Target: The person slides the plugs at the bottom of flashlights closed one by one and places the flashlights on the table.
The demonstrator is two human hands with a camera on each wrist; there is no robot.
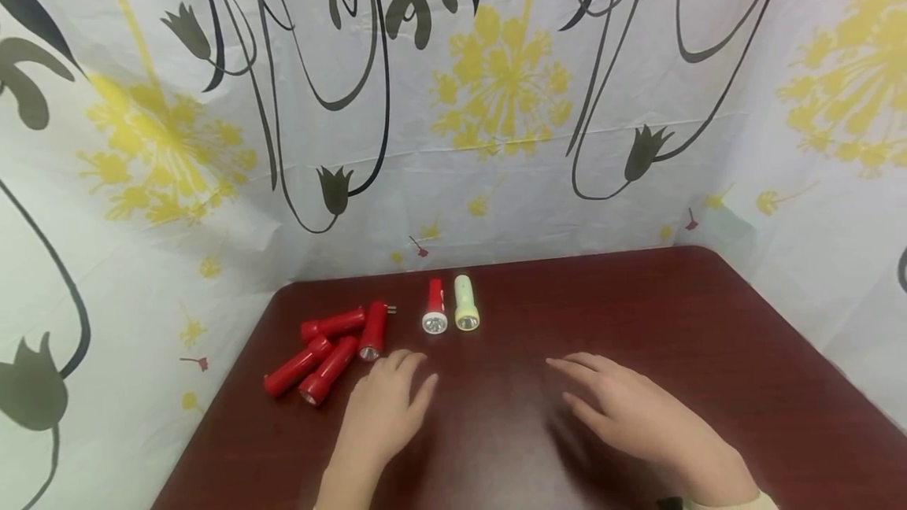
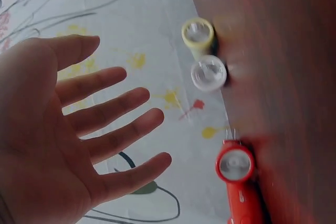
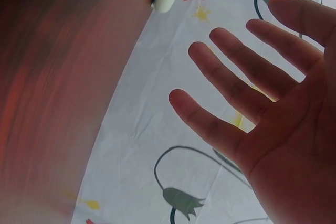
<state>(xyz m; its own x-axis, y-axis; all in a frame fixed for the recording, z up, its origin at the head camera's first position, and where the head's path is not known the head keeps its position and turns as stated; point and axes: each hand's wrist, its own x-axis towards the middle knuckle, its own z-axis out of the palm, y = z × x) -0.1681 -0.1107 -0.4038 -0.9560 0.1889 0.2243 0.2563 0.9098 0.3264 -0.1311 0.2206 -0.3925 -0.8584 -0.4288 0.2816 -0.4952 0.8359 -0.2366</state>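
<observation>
My left hand [image 1: 385, 408] hovers over the table with its fingers spread and relaxed, holding nothing. Nearest to it is a red flashlight [image 1: 373, 333] with two metal prongs at its tail, part of a loose cluster of several red flashlights [image 1: 329, 368]. Farther back, a red flashlight with a white head [image 1: 435, 321] stands beside a pale yellow-green flashlight [image 1: 464, 301], both with lenses toward me. My right hand [image 1: 631, 408] is above the right half of the table, fingers extended and touching nothing. Both palms [image 2: 47, 145] [image 3: 299, 145] show bare in the wrist views.
The dark reddish-brown table [image 1: 510, 431] has rounded far corners. Behind and on both sides of it hangs a white sheet [image 1: 439, 203] printed with yellow flowers and dark stems, reaching the table's far edge.
</observation>
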